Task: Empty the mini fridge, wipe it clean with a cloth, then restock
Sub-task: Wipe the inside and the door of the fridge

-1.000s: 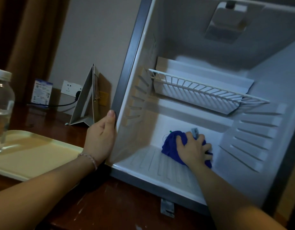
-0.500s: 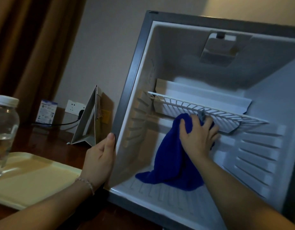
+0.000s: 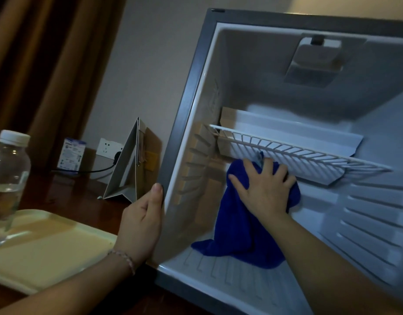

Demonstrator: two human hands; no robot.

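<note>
The mini fridge (image 3: pixel 187 105) stood open on the dark wooden table (image 3: pixel 66 192), its white inside bare apart from a white wire shelf (image 3: pixel 298 153) set about halfway up. The person's right hand (image 3: pixel 265 189) was inside, just under the front edge of that shelf, fingers (image 3: pixel 280 171) spread and nearly straight, pressing a blue cloth (image 3: pixel 239 235) flat against the back wall. The cloth hung down from under the palm, and its lower end lay on the ribbed floor of the fridge. The left hand (image 3: pixel 140 223) held the fridge's left front edge, thumb lying along the grey frame and the other fingers curled around the outside of the cabinet; a thin bracelet (image 3: pixel 124 259) sat on that wrist. To the left, a cream plastic tray (image 3: pixel 48 248) rested on the table with a clear water bottle (image 3: pixel 7 178) standing at its far left side. Behind, a folded card stand (image 3: pixel 130 169) leaned near the fridge, beside a wall socket (image 3: pixel 108 147) with a plug in it.
</note>
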